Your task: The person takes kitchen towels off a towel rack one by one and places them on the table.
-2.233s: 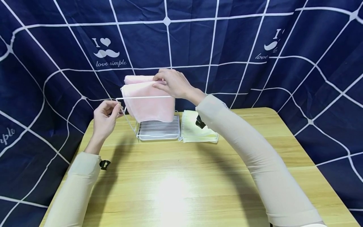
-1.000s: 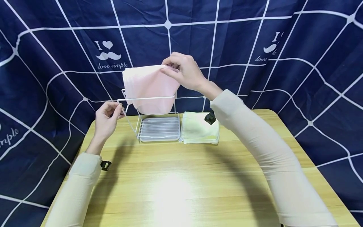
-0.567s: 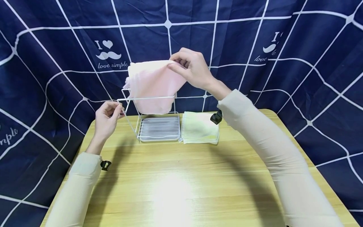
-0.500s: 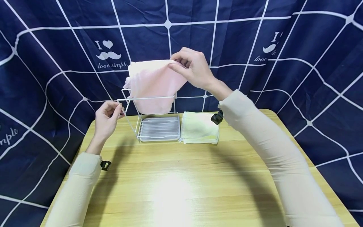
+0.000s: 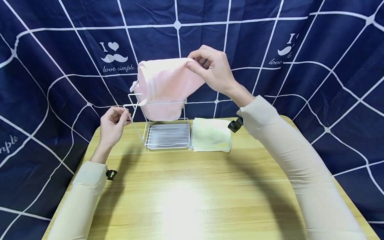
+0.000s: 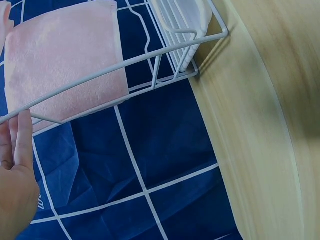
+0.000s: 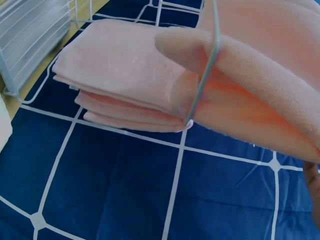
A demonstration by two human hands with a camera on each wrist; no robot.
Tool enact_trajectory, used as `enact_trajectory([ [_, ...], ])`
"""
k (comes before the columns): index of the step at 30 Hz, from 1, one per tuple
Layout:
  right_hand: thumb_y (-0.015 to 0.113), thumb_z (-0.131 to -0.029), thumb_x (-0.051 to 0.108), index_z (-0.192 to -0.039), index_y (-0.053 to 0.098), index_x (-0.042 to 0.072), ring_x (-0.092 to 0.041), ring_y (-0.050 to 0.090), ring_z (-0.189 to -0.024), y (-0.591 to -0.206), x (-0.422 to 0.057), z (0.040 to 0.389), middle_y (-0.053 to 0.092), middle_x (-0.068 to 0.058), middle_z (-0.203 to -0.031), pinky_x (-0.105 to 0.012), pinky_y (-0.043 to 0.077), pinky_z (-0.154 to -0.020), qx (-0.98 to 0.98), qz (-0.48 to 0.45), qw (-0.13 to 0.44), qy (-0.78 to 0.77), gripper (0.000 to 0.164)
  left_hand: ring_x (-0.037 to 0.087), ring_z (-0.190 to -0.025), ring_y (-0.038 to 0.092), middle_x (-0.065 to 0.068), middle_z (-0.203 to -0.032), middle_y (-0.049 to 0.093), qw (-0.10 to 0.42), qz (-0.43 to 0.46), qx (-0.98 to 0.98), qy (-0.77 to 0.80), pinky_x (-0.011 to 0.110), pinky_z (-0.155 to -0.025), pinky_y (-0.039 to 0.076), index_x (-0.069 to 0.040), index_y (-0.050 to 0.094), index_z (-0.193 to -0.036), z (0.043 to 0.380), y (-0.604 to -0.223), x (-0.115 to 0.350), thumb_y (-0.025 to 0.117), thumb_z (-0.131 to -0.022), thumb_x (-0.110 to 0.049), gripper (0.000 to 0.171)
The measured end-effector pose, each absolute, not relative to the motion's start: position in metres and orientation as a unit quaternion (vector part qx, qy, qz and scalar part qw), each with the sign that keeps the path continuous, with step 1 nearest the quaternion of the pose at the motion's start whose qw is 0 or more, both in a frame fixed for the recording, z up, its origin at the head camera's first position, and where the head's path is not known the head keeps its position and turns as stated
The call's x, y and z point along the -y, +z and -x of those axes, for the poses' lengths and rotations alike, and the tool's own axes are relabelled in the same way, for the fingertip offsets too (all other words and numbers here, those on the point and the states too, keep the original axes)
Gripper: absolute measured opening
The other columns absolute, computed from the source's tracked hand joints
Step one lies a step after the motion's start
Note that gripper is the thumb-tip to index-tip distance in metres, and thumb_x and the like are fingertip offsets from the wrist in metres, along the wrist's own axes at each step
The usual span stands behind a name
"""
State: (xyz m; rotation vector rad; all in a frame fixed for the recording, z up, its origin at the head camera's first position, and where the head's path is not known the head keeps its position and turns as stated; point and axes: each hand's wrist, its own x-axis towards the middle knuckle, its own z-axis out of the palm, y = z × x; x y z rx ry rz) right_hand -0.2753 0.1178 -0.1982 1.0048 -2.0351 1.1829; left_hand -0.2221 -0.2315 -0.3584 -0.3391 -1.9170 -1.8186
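Observation:
A folded pink towel (image 5: 169,85) hangs in the upper part of a white wire rack (image 6: 170,49). My right hand (image 5: 214,70) pinches its upper right corner between thumb and fingers, raised above the rack. The towel's top edge is pulled up and slants toward that hand. In the right wrist view the layers of the pink towel (image 7: 120,65) hang past a wire bar, most of the hand out of sight. My left hand (image 5: 111,126) grips the rack's upper left front corner, fingers and thumb about the wire, as the left wrist view also shows in part.
At the rack's bottom lies a pale grey tray (image 5: 169,136) under wires. Right beside it, a folded pale yellow towel (image 5: 210,136) rests on the wooden table (image 5: 186,180). A dark blue curtain (image 5: 201,43) with white lines stands close behind.
My right hand has moved up and to the right, drawing the pink towel's upper corner with it, and the towel's top is higher. The left hand stays on the rack.

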Motion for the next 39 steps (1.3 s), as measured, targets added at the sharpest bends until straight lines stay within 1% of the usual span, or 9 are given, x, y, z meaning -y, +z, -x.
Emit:
enact_trajectory([
  [5, 0.079, -0.095, 0.013, -0.098, 0.078, 0.001, -0.009, 0.050, -0.069, -0.198, -0.122, 0.270, 0.055, 0.014, -0.080, -0.019, 0.042, -0.059, 0.752, -0.389, 0.292, 0.445, 0.013, 0.000, -0.074, 0.069, -0.009, -0.084, 0.072, 0.236, 0.124, 0.697, -0.666, 0.016, -0.072, 0.068, 0.006, 0.065, -0.100, 0.222, -0.358, 0.231, 0.063, -0.102, 0.004, 0.003],
  [9, 0.077, -0.096, 0.012, -0.098, 0.078, 0.000, -0.009, 0.050, -0.071, -0.196, -0.126, 0.263, 0.055, 0.013, -0.081, -0.019, 0.042, -0.061, 0.752, -0.392, 0.295, 0.440, 0.012, 0.000, -0.073, 0.069, -0.007, -0.084, 0.072, 0.236, 0.124, 0.693, -0.670, 0.017, -0.072, 0.068, 0.006, 0.065, -0.100, 0.222, -0.359, 0.232, 0.064, -0.101, 0.004, 0.003],
  [12, 0.077, -0.096, 0.009, -0.097, 0.077, -0.002, -0.009, 0.050, -0.071, -0.194, -0.130, 0.260, 0.055, 0.015, -0.081, -0.019, 0.042, -0.061, 0.745, -0.398, 0.305, 0.440, 0.011, 0.000, -0.073, 0.069, -0.007, -0.084, 0.072, 0.235, 0.125, 0.690, -0.673, 0.017, -0.072, 0.069, 0.007, 0.065, -0.100, 0.222, -0.359, 0.232, 0.065, -0.101, 0.002, 0.005],
  [15, 0.077, -0.095, 0.007, -0.097, 0.077, -0.002, -0.007, 0.050, -0.071, -0.193, -0.135, 0.257, 0.055, 0.019, -0.082, -0.018, 0.043, -0.061, 0.735, -0.407, 0.316, 0.441, 0.010, 0.000, -0.073, 0.069, -0.009, -0.084, 0.072, 0.235, 0.126, 0.691, -0.672, 0.019, -0.072, 0.069, 0.009, 0.064, -0.100, 0.222, -0.358, 0.231, 0.066, -0.101, 0.001, 0.008],
  [22, 0.076, -0.094, 0.004, -0.097, 0.077, -0.005, -0.005, 0.054, -0.073, -0.187, -0.148, 0.249, 0.058, 0.025, -0.085, -0.015, 0.047, -0.062, 0.719, -0.423, 0.331, 0.442, 0.010, 0.000, -0.075, 0.069, -0.010, -0.086, 0.072, 0.230, 0.124, 0.693, -0.672, 0.016, -0.073, 0.069, 0.008, 0.064, -0.101, 0.221, -0.356, 0.230, 0.061, -0.101, 0.007, 0.003],
  [29, 0.075, -0.094, 0.002, -0.096, 0.076, -0.006, -0.002, 0.056, -0.075, -0.182, -0.158, 0.239, 0.060, 0.027, -0.087, -0.012, 0.051, -0.063, 0.716, -0.438, 0.334, 0.430, 0.009, 0.001, -0.075, 0.069, -0.010, -0.085, 0.072, 0.229, 0.122, 0.693, -0.673, 0.016, -0.072, 0.068, 0.012, 0.062, -0.101, 0.219, -0.355, 0.228, 0.061, -0.101, 0.007, 0.005],
  [33, 0.075, -0.093, 0.001, -0.094, 0.077, -0.006, -0.002, 0.055, -0.072, -0.183, -0.161, 0.233, 0.061, 0.026, -0.086, -0.012, 0.049, -0.061, 0.713, -0.440, 0.332, 0.433, 0.007, 0.000, -0.074, 0.069, -0.008, -0.084, 0.072, 0.235, 0.124, 0.693, -0.670, 0.016, -0.072, 0.068, 0.010, 0.063, -0.101, 0.219, -0.356, 0.229, 0.062, -0.101, 0.007, 0.004],
  [39, 0.076, -0.092, -0.001, -0.094, 0.077, -0.005, -0.002, 0.056, -0.073, -0.186, -0.167, 0.226, 0.062, 0.024, -0.087, -0.012, 0.051, -0.064, 0.721, -0.432, 0.327, 0.433, 0.005, 0.001, -0.073, 0.069, -0.004, -0.083, 0.072, 0.237, 0.123, 0.694, -0.669, 0.016, -0.072, 0.068, 0.004, 0.066, -0.100, 0.220, -0.356, 0.229, 0.063, -0.101, 0.004, 0.003],
])
